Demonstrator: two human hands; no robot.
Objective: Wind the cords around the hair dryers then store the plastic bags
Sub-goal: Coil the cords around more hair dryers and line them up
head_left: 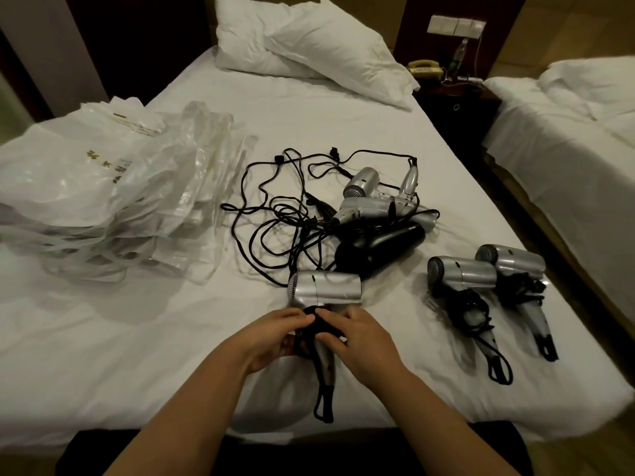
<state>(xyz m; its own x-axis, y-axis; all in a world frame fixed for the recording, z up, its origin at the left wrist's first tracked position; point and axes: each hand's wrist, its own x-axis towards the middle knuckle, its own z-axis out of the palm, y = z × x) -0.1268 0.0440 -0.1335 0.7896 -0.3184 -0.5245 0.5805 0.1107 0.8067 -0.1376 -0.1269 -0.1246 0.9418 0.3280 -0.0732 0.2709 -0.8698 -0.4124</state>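
The winding step is judged to be in hand. A silver hair dryer [324, 290] is held on the bed [343, 118] near its front edge, and its black cord [318, 324] is gripped around the handle by both hands, left hand [271, 338] and right hand [357, 341], set close together. Next, the loose end probably needs tucking. Two wound dryers [481, 280] lie to the right; a tangled pile [364, 218] and the plastic bags [120, 187] wait behind. The cord's plug is hidden by the fingers.

Bare sheet of the bed [137, 338] lies open front-left. Plastic bags [113, 187] block the left; tangled cords [275, 214] and piled dryers [374, 214] crowd centre. Two wound dryers [488, 280] obstruct the right, apparently leaving a narrow lane between.
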